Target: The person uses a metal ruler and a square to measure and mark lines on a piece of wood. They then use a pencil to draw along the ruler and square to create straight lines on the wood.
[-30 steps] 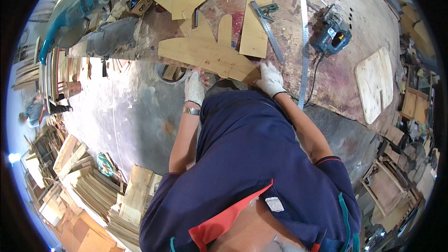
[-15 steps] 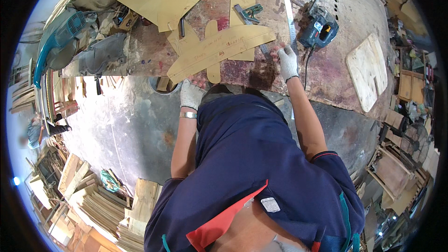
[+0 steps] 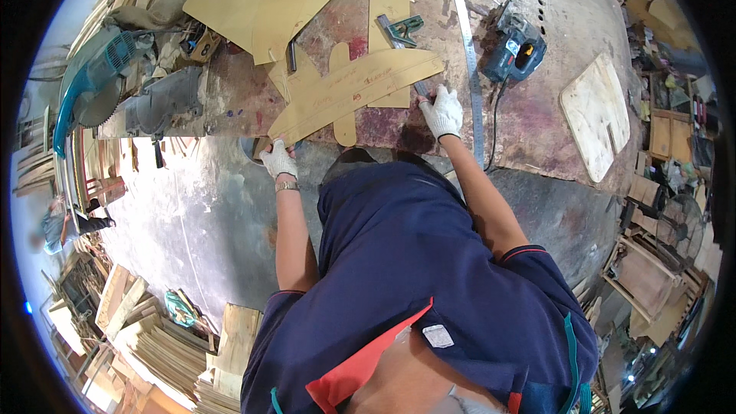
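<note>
On the worn, stained bench [image 3: 571,34] lay the flat, curved tan template [image 3: 356,92], across a green-headed steel square [image 3: 402,29]. My white-gloved right hand [image 3: 442,113] was beside the square, grip unclear; my white-gloved left hand [image 3: 277,160] pinched the template's near left end.

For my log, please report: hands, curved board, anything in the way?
Left hand at left end of curved board. Right hand by square's blade. Square's blade runs beneath curved board.
</note>
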`<control>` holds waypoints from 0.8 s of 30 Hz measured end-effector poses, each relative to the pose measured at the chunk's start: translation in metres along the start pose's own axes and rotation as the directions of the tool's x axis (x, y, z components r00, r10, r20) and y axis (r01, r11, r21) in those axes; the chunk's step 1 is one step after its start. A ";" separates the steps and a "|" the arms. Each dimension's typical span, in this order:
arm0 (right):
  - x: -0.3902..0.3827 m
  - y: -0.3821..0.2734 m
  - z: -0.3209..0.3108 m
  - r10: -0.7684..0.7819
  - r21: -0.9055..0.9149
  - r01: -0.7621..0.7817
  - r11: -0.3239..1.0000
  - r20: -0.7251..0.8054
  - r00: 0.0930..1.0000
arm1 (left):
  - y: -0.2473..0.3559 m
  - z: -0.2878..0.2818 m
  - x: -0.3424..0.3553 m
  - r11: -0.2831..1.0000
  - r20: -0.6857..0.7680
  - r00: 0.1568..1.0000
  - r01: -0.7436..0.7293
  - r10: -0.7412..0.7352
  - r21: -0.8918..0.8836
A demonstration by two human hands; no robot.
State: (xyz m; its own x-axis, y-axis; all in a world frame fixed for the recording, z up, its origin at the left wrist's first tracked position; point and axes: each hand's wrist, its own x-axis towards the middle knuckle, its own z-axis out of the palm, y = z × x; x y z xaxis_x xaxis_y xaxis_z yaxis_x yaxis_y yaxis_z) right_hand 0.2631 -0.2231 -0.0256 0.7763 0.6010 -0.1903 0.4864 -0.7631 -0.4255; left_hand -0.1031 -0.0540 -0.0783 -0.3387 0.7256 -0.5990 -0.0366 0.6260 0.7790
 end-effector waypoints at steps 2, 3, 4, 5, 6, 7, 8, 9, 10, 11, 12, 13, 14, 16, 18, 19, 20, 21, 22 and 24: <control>0.000 0.001 0.007 0.013 -0.019 -0.014 1.000 -0.028 1.000 | 0.011 0.001 -0.010 0.992 0.097 0.995 -0.017 0.029 -0.122; 0.000 0.002 0.008 0.000 -0.021 -0.001 1.000 -0.069 0.998 | 0.014 -0.003 -0.009 0.983 0.161 0.986 -0.016 0.046 -0.184; 0.003 0.003 0.008 0.014 -0.009 -0.014 1.000 -0.029 0.999 | 0.016 -0.006 -0.009 0.970 0.223 0.973 -0.010 0.066 -0.244; 0.008 0.006 0.006 0.024 0.001 -0.024 1.000 0.014 1.000 | 0.016 -0.009 -0.010 0.957 0.207 0.974 -0.033 0.096 -0.287; 0.011 0.009 0.004 0.034 0.009 -0.035 0.999 0.057 0.998 | 0.016 -0.011 -0.011 0.943 0.190 0.974 -0.056 0.125 -0.329; 0.011 0.014 0.002 -0.002 0.059 0.000 0.998 0.035 0.999 | 0.015 -0.013 -0.012 0.925 0.171 0.973 -0.079 0.152 -0.370; 0.010 0.017 -0.001 -0.046 0.108 0.044 0.993 0.014 0.999 | 0.014 -0.017 -0.013 0.917 0.156 0.974 -0.091 0.162 -0.388; 0.010 0.021 -0.004 -0.088 0.156 0.089 0.984 -0.009 0.996 | 0.013 -0.021 -0.014 0.908 0.139 0.975 -0.102 0.172 -0.406; 0.012 0.024 -0.007 -0.130 0.203 0.134 0.970 -0.031 0.991 | 0.011 -0.024 -0.015 0.899 0.121 0.976 -0.114 0.181 -0.423; 0.015 0.028 -0.011 -0.061 0.306 0.039 0.951 0.065 0.996 | 0.010 -0.028 -0.016 0.901 0.094 0.982 -0.109 0.162 -0.419; 0.015 0.028 -0.009 0.079 0.728 -0.217 0.650 0.219 0.973 | 0.008 -0.030 -0.017 0.903 0.065 0.988 -0.103 0.143 -0.417; 0.015 0.033 -0.012 0.098 0.787 -0.250 0.564 0.237 0.967 | 0.007 -0.032 -0.017 0.905 0.036 0.992 -0.098 0.123 -0.414; 0.017 0.037 -0.017 0.113 0.836 -0.284 0.469 0.261 0.959 | 0.007 -0.035 -0.017 0.907 0.053 0.991 -0.092 0.124 -0.410; 0.023 0.058 -0.005 0.177 0.898 -0.289 0.331 0.242 0.954 | 0.006 -0.039 -0.016 0.915 0.097 0.988 -0.075 0.123 -0.397; 0.024 0.071 0.000 0.157 0.909 -0.259 0.327 0.218 0.963 | 0.006 -0.039 -0.014 0.923 0.096 0.989 -0.067 0.112 -0.380; 0.025 0.070 0.001 0.201 0.920 -0.264 0.291 0.211 0.957 | 0.007 -0.040 -0.014 0.927 0.094 0.990 -0.064 0.106 -0.370; 0.026 0.074 0.002 0.254 0.931 -0.262 0.256 0.197 0.947 | 0.007 -0.038 -0.012 0.932 0.104 0.990 -0.054 0.098 -0.359; 0.026 0.078 0.003 0.225 0.942 -0.235 0.238 0.182 0.957 | 0.007 -0.038 -0.010 0.933 0.119 0.988 -0.054 0.102 -0.356; 0.027 0.082 0.005 0.213 0.942 -0.244 0.231 0.196 0.957 | 0.008 -0.037 -0.009 0.919 0.121 0.984 -0.077 0.133 -0.387; 0.027 0.079 0.001 0.193 0.942 -0.259 0.215 0.219 0.956 | 0.009 -0.032 -0.005 0.886 0.125 0.972 -0.123 0.198 -0.446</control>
State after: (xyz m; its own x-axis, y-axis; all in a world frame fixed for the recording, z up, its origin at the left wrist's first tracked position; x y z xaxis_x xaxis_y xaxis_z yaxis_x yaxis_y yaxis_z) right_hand 0.3223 -0.2670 -0.0655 0.7488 0.4794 -0.4576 -0.4739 -0.0954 -0.8754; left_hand -0.1323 -0.0609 -0.0626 -0.2187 0.8650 -0.4517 -0.4105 0.3384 0.8468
